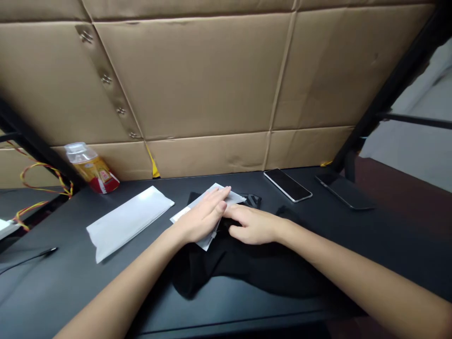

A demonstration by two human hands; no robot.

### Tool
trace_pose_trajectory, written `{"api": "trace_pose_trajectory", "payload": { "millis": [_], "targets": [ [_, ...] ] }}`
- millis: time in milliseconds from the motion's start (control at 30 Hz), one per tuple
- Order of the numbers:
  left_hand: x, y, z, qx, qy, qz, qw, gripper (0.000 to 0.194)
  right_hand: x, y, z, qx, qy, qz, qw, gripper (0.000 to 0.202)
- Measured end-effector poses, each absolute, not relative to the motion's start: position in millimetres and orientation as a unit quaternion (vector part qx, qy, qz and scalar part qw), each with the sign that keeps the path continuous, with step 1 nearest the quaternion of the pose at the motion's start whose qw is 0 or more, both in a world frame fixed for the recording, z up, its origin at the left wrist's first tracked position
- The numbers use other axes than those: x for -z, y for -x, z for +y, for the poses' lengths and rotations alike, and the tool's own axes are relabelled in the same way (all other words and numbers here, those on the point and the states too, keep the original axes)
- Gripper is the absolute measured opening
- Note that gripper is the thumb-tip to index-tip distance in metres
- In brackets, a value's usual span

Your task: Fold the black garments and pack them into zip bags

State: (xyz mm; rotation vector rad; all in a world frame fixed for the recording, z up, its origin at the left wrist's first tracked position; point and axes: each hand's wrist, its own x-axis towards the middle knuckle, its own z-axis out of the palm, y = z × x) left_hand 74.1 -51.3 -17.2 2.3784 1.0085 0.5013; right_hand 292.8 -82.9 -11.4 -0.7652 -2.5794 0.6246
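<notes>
My left hand (pixel 205 214) lies flat on a whitish translucent zip bag (pixel 233 196), its fingers stretched out toward the far right. A small slider shows on the bag's near edge. Close beside it, my right hand (pixel 254 226) has bent fingers reaching to the right edge of the bag. Its fingertips are partly hidden by my left hand, and what they pinch cannot be made out. Beneath the bag and both hands spreads a crumpled black cloth (pixel 243 266), with a strip of dark patterned material at its far side.
A second white bag (pixel 129 223) lies flat to the left. Behind it leans a bottle with a red-yellow label (pixel 95 170). Two phones, one pale-rimmed (pixel 287 185) and one dark (pixel 344 190), lie at the right. A cardboard wall (pixel 197 80) closes the back. A black cable (pixel 31 259) lies left.
</notes>
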Motion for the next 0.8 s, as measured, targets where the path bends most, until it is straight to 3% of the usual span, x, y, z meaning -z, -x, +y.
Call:
{"api": "trace_pose_trajectory", "payload": {
  "millis": [100,233,467,567,700,800],
  "targets": [
    [13.3,-66.5,-43.9,-0.162,-0.891,0.368,0.208,0.069,9.5,-313.2,-86.0,-0.136,0.28,-0.934,0.178,0.034],
    [20.4,-60.5,-36.5,-0.102,-0.898,0.364,0.225,0.066,20.9,-311.3,-96.1,-0.087,0.281,-0.943,0.158,0.036],
    [17.8,-58.9,-37.3,-0.106,-0.924,0.327,0.169,0.063,20.9,-271.2,-78.0,-0.131,0.333,-0.925,0.124,0.038],
    [11.9,-54.2,-34.2,-0.088,-0.931,0.318,0.157,0.065,11.7,-285.6,-79.3,-0.136,0.314,-0.932,0.119,0.027],
    [12.4,-48.7,-29.7,-0.063,-0.945,0.275,0.163,0.077,7.5,-332.0,-86.3,-0.162,0.296,-0.921,0.195,0.025],
    [15.2,-49.3,-30.0,-0.083,-0.953,0.228,0.182,0.082,14.5,-355.4,-81.3,-0.108,0.349,-0.895,0.256,0.028]
  ]
}}
